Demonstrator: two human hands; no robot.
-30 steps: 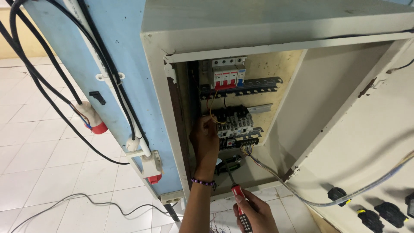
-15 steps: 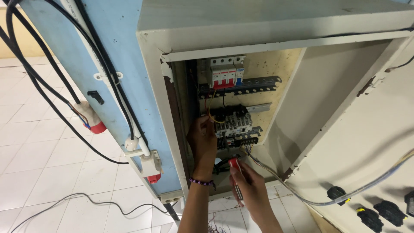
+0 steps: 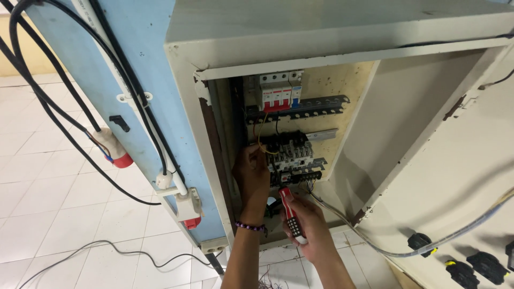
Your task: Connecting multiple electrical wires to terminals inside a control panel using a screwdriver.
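**Two hands inside an open electrical cabinet**

Reaching into the open cabinet [image 3: 342, 48], the left hand [image 3: 251, 174] is closed around a thin yellow wire [image 3: 261, 140] – the fingers are pinched together on it, just to the left of the black contactor block [image 3: 289, 152]. The wire goes up from the fingers toward the metal rail [image 3: 316, 108] above. On the wrist there is a bead bracelet [image 3: 250, 227] of dark purple colour.

The right hand [image 3: 310, 222] is lower and a little to the right. It is clamped on a screwdriver with red and black handle [image 3: 289, 210], the fingers wrapped around the lower part of the handle. The red end points up, toward the underside of the contactor block and its row of terminals; the metal tip I cannot see clearly, so I cannot tell if it touches a screw.

At the top of the back panel a row of white circuit breakers with red levers [image 3: 278, 92] sits on its own rail. A grey cable [image 3: 375, 243] runs out from the bottom of the cabinet to the right, across the open door [image 3: 460, 176], where black round fittings [image 3: 420, 242] are mounted.

On the blue side wall [image 3: 144, 64] at the left – thick black cables [image 3: 48, 80] hang down, with a white and red plug [image 3: 115, 150] and a white socket box [image 3: 187, 206]. Below is a white tile floor [image 3: 53, 214], with a thin dark wire [image 3: 107, 249] lying on it.
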